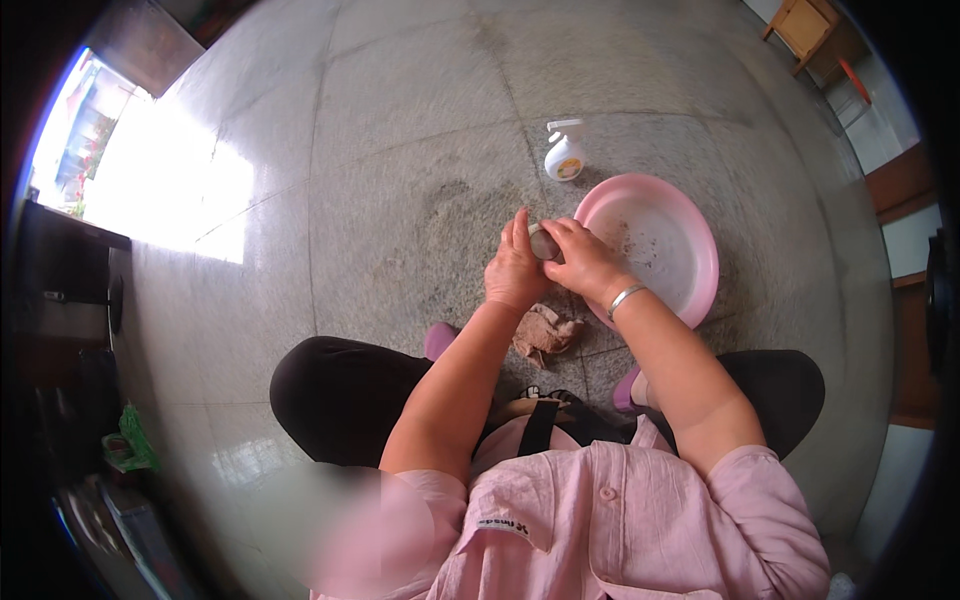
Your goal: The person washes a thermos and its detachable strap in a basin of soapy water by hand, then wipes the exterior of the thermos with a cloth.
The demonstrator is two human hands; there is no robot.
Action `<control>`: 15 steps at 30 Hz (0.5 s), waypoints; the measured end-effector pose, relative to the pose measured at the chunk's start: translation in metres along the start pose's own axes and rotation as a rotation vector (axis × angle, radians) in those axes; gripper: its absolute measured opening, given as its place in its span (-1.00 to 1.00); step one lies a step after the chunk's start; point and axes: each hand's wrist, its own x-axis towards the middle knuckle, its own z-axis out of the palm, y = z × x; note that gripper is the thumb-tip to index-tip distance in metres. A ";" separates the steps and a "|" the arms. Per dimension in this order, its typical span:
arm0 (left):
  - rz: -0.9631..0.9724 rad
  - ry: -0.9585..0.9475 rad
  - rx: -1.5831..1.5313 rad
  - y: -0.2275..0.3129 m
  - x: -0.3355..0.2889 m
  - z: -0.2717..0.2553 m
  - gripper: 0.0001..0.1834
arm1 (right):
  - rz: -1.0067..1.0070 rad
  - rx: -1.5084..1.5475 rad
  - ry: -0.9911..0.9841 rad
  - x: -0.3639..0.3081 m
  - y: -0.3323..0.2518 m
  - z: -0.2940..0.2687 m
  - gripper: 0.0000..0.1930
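Observation:
In front of me, above the floor, both hands meet on a small round object (544,244), grey and dull with a paler rim; its exact kind does not show. My left hand (514,268) is against its left side, fingers pointing up and away. From the right, my right hand (588,262) curls its fingers and thumb around it, and a silver bangle circles that wrist. A pink basin (706,270) stands just right of my right hand, with dark specks on its pale bottom. Below my hands a crumpled brownish cloth (546,334) lies on the floor.
A white pump bottle (565,160) stands on the grey tiled floor (400,150) beyond my hands, beside the basin. My bent knees flank the cloth. Dark furniture (75,280) lines the left edge, near a bright doorway. A wooden stool (802,28) is at the far right.

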 end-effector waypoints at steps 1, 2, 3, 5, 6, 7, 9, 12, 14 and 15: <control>-0.058 -0.009 -0.037 -0.001 0.000 0.003 0.00 | 0.013 0.031 0.031 0.001 0.001 -0.002 -0.48; -0.115 -0.018 -0.075 -0.003 0.001 0.008 0.01 | 0.022 0.027 0.089 0.004 0.006 0.002 -0.45; -0.172 -0.023 -0.114 -0.005 0.003 0.012 0.02 | 0.055 0.021 0.091 0.007 0.006 0.001 -0.44; -0.155 0.003 -0.170 -0.015 0.007 0.031 0.07 | 0.121 0.006 0.098 0.011 0.005 -0.003 -0.42; -0.120 0.033 -0.168 -0.019 0.004 0.036 0.05 | 0.130 -0.018 0.079 0.015 0.004 -0.002 -0.38; -0.085 0.063 -0.166 -0.022 0.004 0.041 0.04 | 0.147 -0.049 0.070 0.018 0.002 0.000 -0.37; -0.089 0.089 -0.217 -0.023 0.010 0.048 -0.09 | 0.184 -0.114 0.053 0.022 -0.003 0.003 -0.34; -0.111 -0.062 -0.334 0.001 0.022 0.029 -0.24 | 0.266 -0.329 0.120 0.027 -0.005 0.003 -0.32; -0.094 0.013 -0.340 -0.001 0.020 0.036 -0.25 | 0.306 -0.352 0.060 0.032 -0.011 -0.005 -0.34; -0.084 0.046 -0.343 -0.001 0.020 0.039 -0.25 | 0.332 -0.364 0.031 0.034 -0.009 -0.008 -0.34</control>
